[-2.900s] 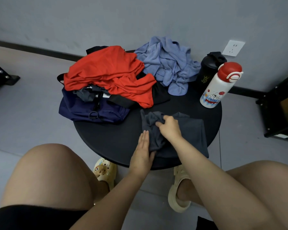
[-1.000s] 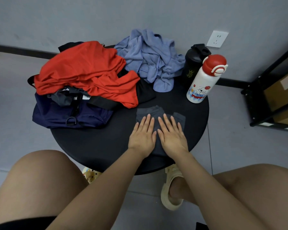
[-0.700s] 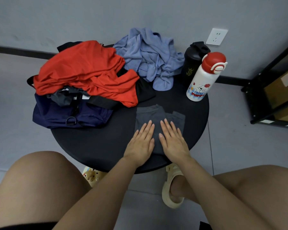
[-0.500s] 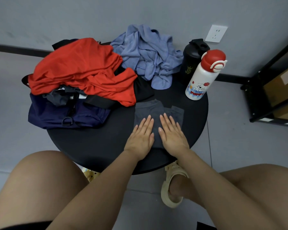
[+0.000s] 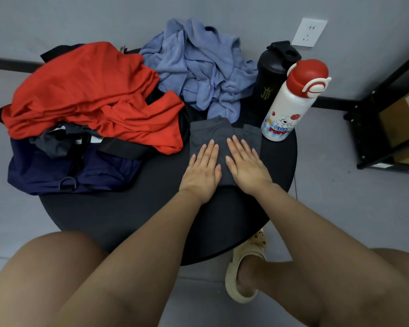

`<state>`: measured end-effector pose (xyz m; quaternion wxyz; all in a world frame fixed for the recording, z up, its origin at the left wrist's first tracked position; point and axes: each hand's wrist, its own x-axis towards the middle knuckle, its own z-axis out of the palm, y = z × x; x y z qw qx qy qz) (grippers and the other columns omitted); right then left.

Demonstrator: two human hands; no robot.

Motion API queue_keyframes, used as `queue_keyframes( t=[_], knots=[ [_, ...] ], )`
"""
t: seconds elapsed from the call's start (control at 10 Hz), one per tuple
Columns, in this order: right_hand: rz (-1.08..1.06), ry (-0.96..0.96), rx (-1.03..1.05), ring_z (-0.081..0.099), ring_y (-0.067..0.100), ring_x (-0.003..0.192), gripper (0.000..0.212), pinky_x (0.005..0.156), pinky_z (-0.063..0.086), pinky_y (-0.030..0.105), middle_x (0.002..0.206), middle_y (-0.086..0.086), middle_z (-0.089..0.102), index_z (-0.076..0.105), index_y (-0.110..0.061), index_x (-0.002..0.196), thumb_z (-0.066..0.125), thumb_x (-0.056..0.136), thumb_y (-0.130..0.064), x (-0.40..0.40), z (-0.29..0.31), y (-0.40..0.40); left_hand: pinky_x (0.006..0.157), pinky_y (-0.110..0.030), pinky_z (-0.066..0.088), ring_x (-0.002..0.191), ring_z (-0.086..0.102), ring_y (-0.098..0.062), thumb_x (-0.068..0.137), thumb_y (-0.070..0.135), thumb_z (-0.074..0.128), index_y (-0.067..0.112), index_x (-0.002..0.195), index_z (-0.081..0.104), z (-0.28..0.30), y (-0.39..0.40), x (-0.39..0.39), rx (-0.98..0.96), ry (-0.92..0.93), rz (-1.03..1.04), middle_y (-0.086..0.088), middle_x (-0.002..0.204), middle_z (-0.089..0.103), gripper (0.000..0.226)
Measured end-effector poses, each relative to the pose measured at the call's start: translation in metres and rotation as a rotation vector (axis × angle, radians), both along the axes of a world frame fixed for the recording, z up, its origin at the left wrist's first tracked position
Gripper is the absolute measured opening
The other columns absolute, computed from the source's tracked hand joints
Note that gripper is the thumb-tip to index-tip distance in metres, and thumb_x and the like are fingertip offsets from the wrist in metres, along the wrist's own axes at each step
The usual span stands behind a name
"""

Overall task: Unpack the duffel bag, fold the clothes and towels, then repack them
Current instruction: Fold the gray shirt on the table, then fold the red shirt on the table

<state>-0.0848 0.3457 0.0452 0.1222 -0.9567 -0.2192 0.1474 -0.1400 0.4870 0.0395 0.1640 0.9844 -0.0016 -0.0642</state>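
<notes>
Bottles (image 5: 291, 100) right of towel (image 5: 198, 67)

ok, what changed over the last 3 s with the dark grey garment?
The right hand let go of the bunched dark grey garment, which now lies flat and narrower. Both hands press it, the left hand with straight fingers as before. Red shirt, blue towel and navy duffel bag stayed put.

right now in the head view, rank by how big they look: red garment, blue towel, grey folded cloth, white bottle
1. red garment
2. blue towel
3. grey folded cloth, partly under both hands
4. white bottle
</notes>
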Motion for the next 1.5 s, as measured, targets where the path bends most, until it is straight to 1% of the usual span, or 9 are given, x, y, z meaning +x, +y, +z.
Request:
queue_keyframes(
  t=[0.2, 0.5, 0.9, 1.0, 1.1, 1.2, 1.3, 1.4, 1.5],
  knots=[
    [-0.004, -0.001, -0.003, -0.011, 0.01, 0.146, 0.054, 0.118, -0.005, 0.032, 0.159, -0.008, -0.011, -0.006, -0.025, 0.152, 0.014, 0.103, -0.039, 0.023, -0.002, 0.003, 0.119, -0.032, -0.005, 0.146, -0.012, -0.012, 0.103, 0.029, 0.017, 0.015, 0.151, -0.007, -0.002, 0.004, 0.025, 0.015, 0.0, -0.01, 0.002, 0.158, -0.015, 0.055],
    [0.027, 0.003, -0.063, -0.011, 0.01, 0.146, 0.055, 0.119, -0.004, 0.032, 0.159, -0.009, -0.012, -0.009, -0.025, 0.151, 0.013, 0.103, -0.04, 0.056, 0.0, 0.007, 0.118, -0.032, -0.005, 0.146, -0.01, -0.012, 0.103, 0.03, 0.019, 0.014, 0.151, -0.005, -0.005, 0.006, 0.051, 0.019, -0.018, 0.009, 0.001, 0.159, -0.012, 0.056],
    [0.016, -0.003, -0.074, -0.01, 0.011, 0.146, 0.054, 0.118, -0.004, 0.032, 0.159, -0.008, -0.011, -0.008, -0.025, 0.151, 0.013, 0.103, -0.039, 0.072, -0.001, 0.011, 0.118, -0.033, -0.004, 0.146, -0.007, -0.013, 0.103, 0.029, 0.022, 0.013, 0.151, -0.002, -0.001, 0.008, 0.069, 0.004, -0.009, 0.007, 0.0, 0.159, -0.009, 0.056],
    [0.027, 0.011, -0.096, -0.009, 0.012, 0.147, 0.054, 0.119, -0.002, 0.033, 0.16, -0.007, -0.01, -0.007, -0.025, 0.152, 0.013, 0.103, -0.039, 0.071, 0.005, 0.012, 0.118, -0.034, -0.003, 0.146, -0.008, -0.013, 0.103, 0.03, 0.02, 0.014, 0.151, -0.004, 0.005, 0.009, 0.07, 0.001, 0.053, -0.003, 0.0, 0.159, -0.012, 0.056],
    [0.041, -0.03, -0.137, -0.001, 0.014, 0.147, 0.054, 0.119, 0.001, 0.034, 0.161, -0.005, 0.0, 0.002, -0.022, 0.153, 0.015, 0.104, -0.039, 0.073, 0.019, 0.013, 0.118, -0.035, -0.004, 0.146, -0.006, -0.013, 0.103, 0.033, 0.019, 0.014, 0.152, -0.001, 0.022, 0.017, 0.076, 0.028, 0.122, -0.053, 0.001, 0.159, -0.009, 0.056],
    [0.017, -0.129, -0.029, 0.008, 0.016, 0.147, 0.052, 0.119, 0.004, 0.033, 0.16, -0.001, 0.014, 0.017, -0.016, 0.152, 0.02, 0.104, -0.037, 0.071, 0.037, 0.028, 0.117, -0.033, -0.003, 0.147, -0.003, -0.013, 0.102, 0.031, 0.025, 0.014, 0.152, 0.007, 0.045, 0.044, 0.075, 0.076, -0.016, -0.051, 0.0, 0.16, -0.001, 0.055],
    [0.094, -0.146, 0.058, 0.011, 0.016, 0.147, 0.054, 0.119, 0.007, 0.032, 0.159, -0.001, 0.016, 0.02, -0.015, 0.151, 0.029, 0.103, -0.039, 0.066, 0.054, 0.058, 0.116, -0.033, -0.003, 0.147, 0.0, -0.015, 0.099, 0.022, 0.034, 0.014, 0.151, 0.013, 0.066, 0.086, 0.067, 0.155, -0.157, -0.023, -0.001, 0.16, 0.006, 0.057],
    [0.149, -0.166, 0.124, 0.017, 0.018, 0.145, 0.053, 0.117, 0.011, 0.033, 0.158, 0.0, 0.022, 0.023, -0.018, 0.151, 0.033, 0.102, -0.037, 0.06, 0.072, 0.095, 0.116, -0.037, 0.004, 0.146, 0.013, -0.019, 0.09, 0.002, 0.041, 0.013, 0.148, 0.027, 0.086, 0.14, 0.056, 0.173, -0.28, 0.03, -0.004, 0.156, 0.021, 0.061],
    [0.159, -0.176, 0.202, 0.028, 0.02, 0.141, 0.052, 0.114, 0.02, 0.034, 0.154, -0.001, 0.03, 0.028, -0.022, 0.15, 0.037, 0.101, -0.038, 0.058, 0.088, 0.137, 0.112, -0.042, 0.02, 0.14, 0.027, -0.029, 0.086, -0.004, 0.044, 0.011, 0.144, 0.037, 0.096, 0.193, 0.041, 0.154, -0.322, 0.123, -0.011, 0.151, 0.031, 0.06]
  ],
)
